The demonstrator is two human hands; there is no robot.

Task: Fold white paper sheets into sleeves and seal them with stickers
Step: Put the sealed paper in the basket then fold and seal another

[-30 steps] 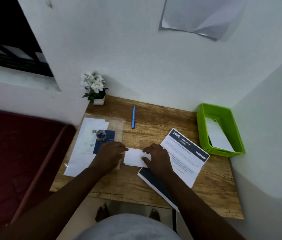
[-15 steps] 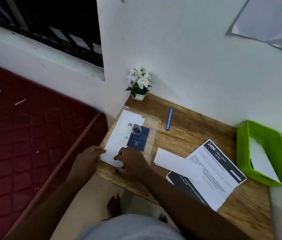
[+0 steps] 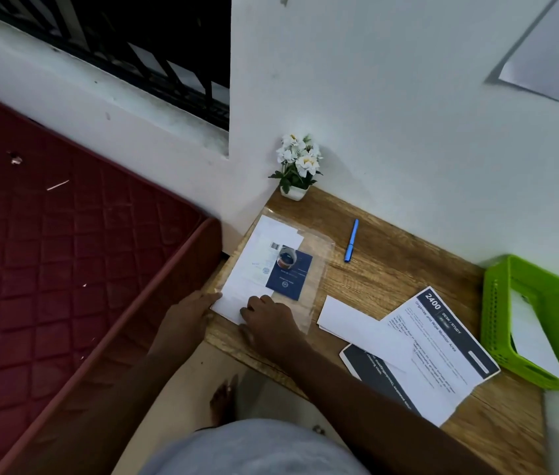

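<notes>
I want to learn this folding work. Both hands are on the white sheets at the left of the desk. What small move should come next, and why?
Probably slide the top white sheet out toward the bare desk. The left hand touches its near edge and the right hand rests on its corner, while one folded sleeve already lies apart, so a fresh sheet seems needed.
</notes>
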